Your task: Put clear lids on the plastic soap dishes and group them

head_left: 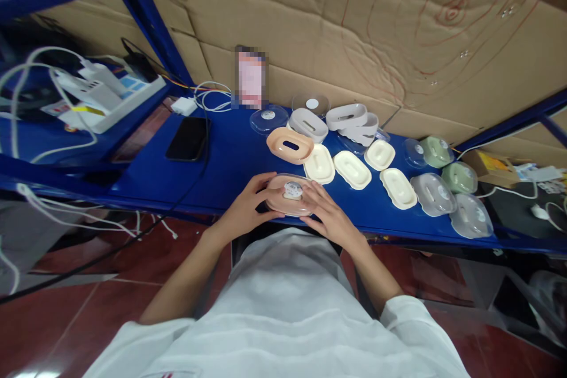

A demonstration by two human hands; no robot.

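Your white T-shirt [287, 307] is nearest; just past it, at the front edge of the blue tabletop [234, 168], sits the pink oval box [290, 207] under its clear lid [280, 179]. Your left hand [248, 207] grasps 1 end; your right hand [326, 211] grasps the other, fingers over the lid. You appear to be seating that lid; the next move likely calls for even pressure around the rim, clear of the 4 cream trays [352, 169] beyond.

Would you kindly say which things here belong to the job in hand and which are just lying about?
Likely the job:
held pink lidded dish
peach tray
cream trays
grey trays
clear lids
lidded dishes at right

Seemingly lying about:
black device
white charger
white power strip
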